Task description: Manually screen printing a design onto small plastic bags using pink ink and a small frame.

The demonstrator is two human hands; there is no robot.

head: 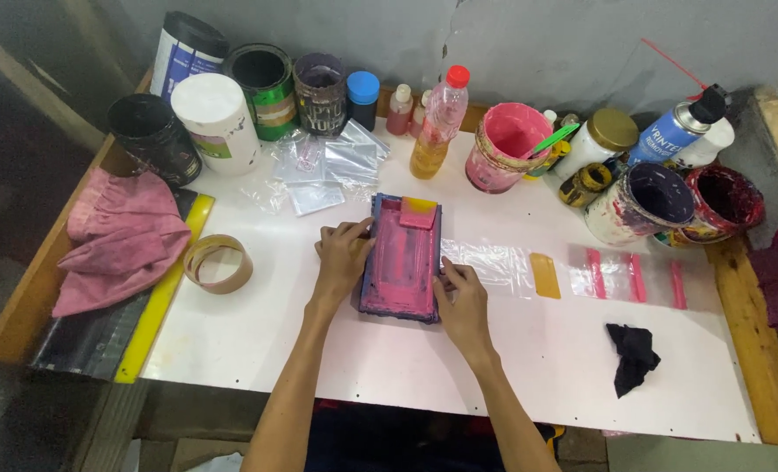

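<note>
1. small printing screen frame (401,260), a blue-edged rectangle smeared all over with pink ink, lies flat near the middle of the white surface (258,332), long side running away from the person.
2. it looks light and stiff at the rim, likely a rigid frame with a taut mesh inside; the mesh would probably give under pressure and the wet ink looks slippery, so the bare outer edges seem the safest place to take hold.
3. a small pink and yellow squeegee (418,212) rests on the far end of the frame, loose as far as can be told, and could slide if the frame tilts.
4. left hand (343,252) sits against the frame's left edge, fingers curled over the rim, thumb side nearest the far corner; it presses or steadies rather than lifts.
5. right hand (461,295) grips the near right corner, fingers bent and closed on the edge.
6. both forearms reach up from the bottom of the view, elbows low, wrists nearly straight.
7. a clear plastic bag (489,260) lies just beside the frame on the right; a tape roll (218,263) sits well apart on the left.
</note>
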